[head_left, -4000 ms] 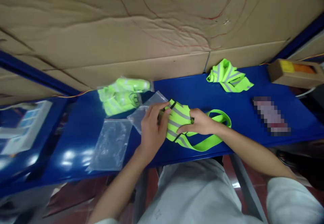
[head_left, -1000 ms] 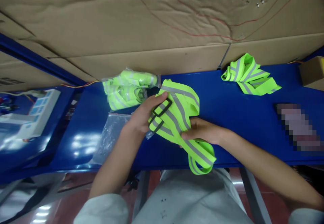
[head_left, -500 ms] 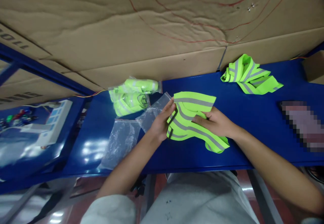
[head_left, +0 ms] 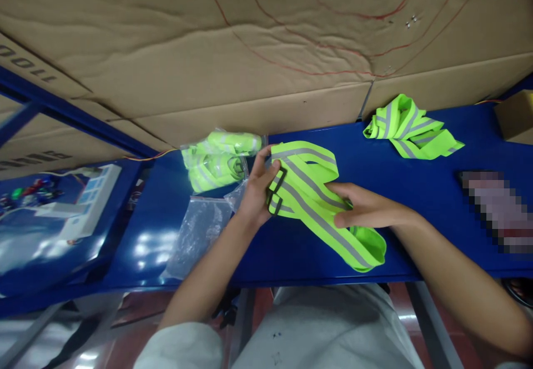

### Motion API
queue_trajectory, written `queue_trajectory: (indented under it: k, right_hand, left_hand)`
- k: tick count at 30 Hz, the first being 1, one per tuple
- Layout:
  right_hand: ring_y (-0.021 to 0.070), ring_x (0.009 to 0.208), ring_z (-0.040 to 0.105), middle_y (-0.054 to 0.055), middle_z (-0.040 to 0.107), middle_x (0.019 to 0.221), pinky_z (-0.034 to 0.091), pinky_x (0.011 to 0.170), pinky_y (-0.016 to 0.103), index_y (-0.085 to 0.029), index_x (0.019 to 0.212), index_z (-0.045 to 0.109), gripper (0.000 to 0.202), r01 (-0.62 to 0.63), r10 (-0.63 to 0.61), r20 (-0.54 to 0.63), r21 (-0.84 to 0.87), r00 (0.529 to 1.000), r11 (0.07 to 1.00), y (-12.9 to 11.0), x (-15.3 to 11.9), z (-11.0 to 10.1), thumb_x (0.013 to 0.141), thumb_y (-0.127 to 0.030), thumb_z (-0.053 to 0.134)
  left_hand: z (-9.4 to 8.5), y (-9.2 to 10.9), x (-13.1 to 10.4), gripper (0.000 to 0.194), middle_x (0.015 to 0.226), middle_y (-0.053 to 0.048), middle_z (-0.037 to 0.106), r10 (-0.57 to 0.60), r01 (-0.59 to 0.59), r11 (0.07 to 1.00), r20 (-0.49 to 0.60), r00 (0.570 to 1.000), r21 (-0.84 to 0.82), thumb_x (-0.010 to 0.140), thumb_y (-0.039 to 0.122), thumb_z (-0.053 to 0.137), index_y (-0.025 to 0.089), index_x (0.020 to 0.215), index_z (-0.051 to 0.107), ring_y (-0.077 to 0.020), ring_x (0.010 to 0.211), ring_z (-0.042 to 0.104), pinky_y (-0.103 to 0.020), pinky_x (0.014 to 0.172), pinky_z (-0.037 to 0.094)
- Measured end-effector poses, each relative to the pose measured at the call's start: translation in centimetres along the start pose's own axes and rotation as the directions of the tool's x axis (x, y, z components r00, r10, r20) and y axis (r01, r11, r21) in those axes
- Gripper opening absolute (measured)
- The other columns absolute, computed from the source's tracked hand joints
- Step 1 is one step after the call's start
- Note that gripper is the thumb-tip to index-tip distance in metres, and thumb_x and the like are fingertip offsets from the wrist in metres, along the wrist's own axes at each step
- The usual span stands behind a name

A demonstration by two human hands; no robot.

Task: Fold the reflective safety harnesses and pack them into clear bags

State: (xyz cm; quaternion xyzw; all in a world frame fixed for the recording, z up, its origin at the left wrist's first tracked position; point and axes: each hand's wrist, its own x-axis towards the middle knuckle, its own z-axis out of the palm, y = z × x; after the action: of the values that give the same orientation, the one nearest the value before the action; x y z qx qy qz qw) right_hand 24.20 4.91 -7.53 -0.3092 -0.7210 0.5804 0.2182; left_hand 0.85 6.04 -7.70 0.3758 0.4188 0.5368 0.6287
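Observation:
A neon-green strap with grey reflective stripes (head_left: 316, 197) lies folded over the blue table (head_left: 416, 191) in front of me. My left hand (head_left: 256, 191) grips its left end by the two black buckles (head_left: 275, 192). My right hand (head_left: 366, 207) pinches the strap's middle, and a loop of it trails toward the table's front edge. Beneath my left hand lies a clear plastic bag (head_left: 200, 230).
Bagged green straps (head_left: 216, 158) sit at the back left. A loose folded green strap (head_left: 410, 127) lies at the back right. Cardboard sheets (head_left: 250, 52) rise behind the table. A brown box (head_left: 514, 116) is at the far right, a white device (head_left: 83, 205) at left.
The strap has been opened out from a tighter fold; its loop now reaches farther toward the front right. My right hand moved right and lower along it; my left hand stays on the buckles.

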Motion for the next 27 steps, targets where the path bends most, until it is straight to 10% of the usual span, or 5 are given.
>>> queue_trajectory:
  k: [7,12,17,22,27]
  right_hand:
    - [0.0111,0.061,0.051,-0.004,0.057,0.064,0.041,0.055,0.022,-0.017,0.069,0.064,0.042,-0.019,0.019,0.013,-0.048,1.000,0.999,0.4,0.2,-0.1,0.093,-0.052,0.065]
    - [0.0224,0.093,0.068,0.003,0.074,0.091,0.057,0.086,0.035,-0.021,0.096,0.074,0.026,0.129,-0.137,-0.076,-0.102,0.988,0.986,1.5,0.4,0.0,0.092,-0.045,0.064]
    - [0.0242,0.096,0.071,0.004,0.077,0.092,0.059,0.090,0.037,-0.022,0.104,0.074,0.021,0.076,-0.114,-0.174,-0.211,0.978,0.975,4.1,1.1,1.2,0.086,-0.029,0.066]
    - [0.0209,0.082,0.069,0.002,0.074,0.079,0.058,0.080,0.034,-0.021,0.088,0.072,0.013,0.023,-0.072,-0.182,-0.258,0.981,0.966,5.0,1.6,2.1,0.082,-0.015,0.061]
    - [0.0226,0.083,0.068,0.003,0.075,0.082,0.055,0.075,0.034,-0.020,0.084,0.070,0.011,-0.144,0.070,-0.307,-0.226,0.949,0.963,3.9,1.9,2.3,0.082,-0.017,0.060]
  left_hand:
    - [-0.9,0.2,0.4,0.064,0.116,-0.005,0.075,-0.111,0.111,0.994,0.035,0.993,0.000,0.079,0.048,0.079,0.029,0.138,0.059,-0.0291,0.109,0.072,-0.039,0.091,0.058]
    - [0.1,-1.3,-0.8,0.059,0.114,-0.008,0.075,-0.266,0.268,0.963,0.251,0.931,0.025,0.082,0.049,0.075,0.026,0.135,0.064,-0.0330,0.111,0.070,-0.043,0.093,0.056]
    - [0.5,-3.7,-0.6,0.044,0.124,-0.006,0.066,-0.017,-0.064,0.974,0.349,0.937,0.219,0.092,0.044,0.067,0.029,0.134,0.063,-0.0256,0.113,0.064,-0.036,0.095,0.051]
    - [0.2,-4.5,-0.2,0.040,0.125,-0.006,0.061,0.335,-0.409,0.786,0.237,0.912,0.463,0.097,0.044,0.063,0.029,0.134,0.059,-0.0169,0.095,0.062,-0.030,0.084,0.051]
    - [0.2,-3.1,-1.0,0.041,0.110,-0.009,0.075,0.261,-0.431,0.636,0.348,0.901,0.640,0.105,0.048,0.043,0.021,0.115,0.072,-0.0222,0.103,0.069,-0.035,0.090,0.051]
